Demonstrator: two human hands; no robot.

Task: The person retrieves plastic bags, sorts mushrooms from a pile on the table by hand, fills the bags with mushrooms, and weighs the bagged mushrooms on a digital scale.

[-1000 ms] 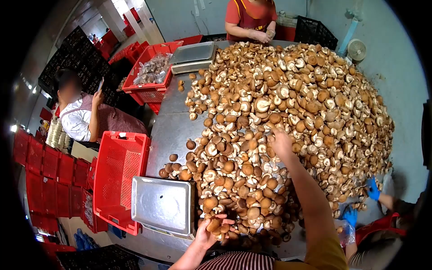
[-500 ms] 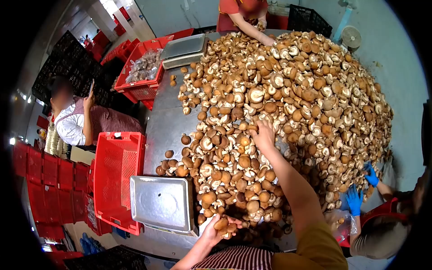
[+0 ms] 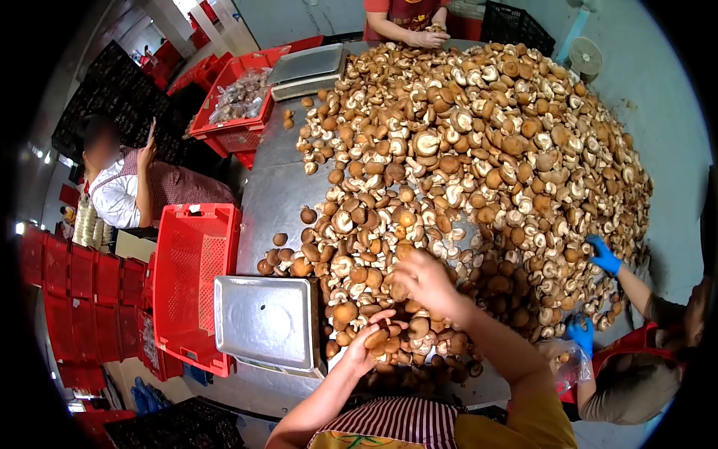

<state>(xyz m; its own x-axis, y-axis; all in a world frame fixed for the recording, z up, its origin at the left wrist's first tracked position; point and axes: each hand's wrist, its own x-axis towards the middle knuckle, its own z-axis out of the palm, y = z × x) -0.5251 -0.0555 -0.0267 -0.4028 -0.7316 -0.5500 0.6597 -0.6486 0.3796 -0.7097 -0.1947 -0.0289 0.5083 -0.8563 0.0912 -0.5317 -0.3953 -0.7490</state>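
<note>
Brown-capped shiitake mushrooms (image 3: 479, 150) with pale stems lie in a large heap over the metal table. My left hand (image 3: 364, 349), at the near edge of the heap, is closed around a few mushrooms (image 3: 383, 341) with their caps up. Just above and to the right of it is my right hand (image 3: 428, 284), blurred by motion over the nearer mushrooms. Its fingers are curled, and a brown cap (image 3: 400, 289) shows at the fingertips. A weighing scale (image 3: 265, 322) with a bare metal pan stands left of my left hand.
A red crate (image 3: 196, 284) stands left of the scale. Behind are a second scale (image 3: 308, 67) and a red crate of bagged mushrooms (image 3: 232, 123). One co-worker (image 3: 407, 19) stands across the table, another with blue gloves (image 3: 604, 256) at the right. A person holding a phone (image 3: 127, 176) is at left.
My right hand has pulled back from the heap toward my left hand, which still holds mushrooms. The co-worker opposite has drawn both hands together. The blue-gloved hands have moved apart.
</note>
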